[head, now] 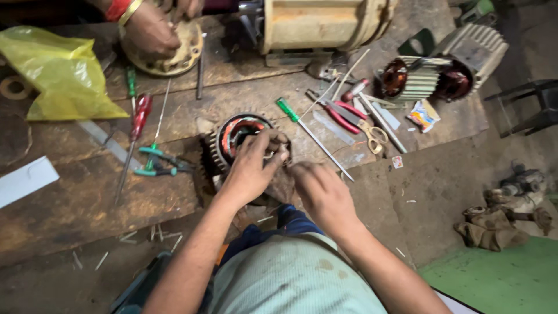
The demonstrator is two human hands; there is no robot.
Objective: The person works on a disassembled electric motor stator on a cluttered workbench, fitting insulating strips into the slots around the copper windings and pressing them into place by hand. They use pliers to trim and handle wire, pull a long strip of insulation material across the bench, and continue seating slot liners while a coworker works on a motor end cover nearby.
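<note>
A finned motor stator (232, 139) with copper windings lies on the worn wooden bench (75, 203), right at its front edge. My left hand (253, 166) rests on the stator's opening, fingers curled around its rim and the windings. My right hand (319, 192) is just to the right, fingertips pinched at the stator's side; whatever they pinch is too small to make out.
A green-handled screwdriver (308, 131), scissors (372, 135), red pliers (343, 116), a red screwdriver (136, 125) and green-handled cutters (160, 163) lie around. Two more stators (433, 78) sit at right, a yellow bag (61, 72) at left. Another person's hand (151, 29) holds a round cover (186, 55) at the back.
</note>
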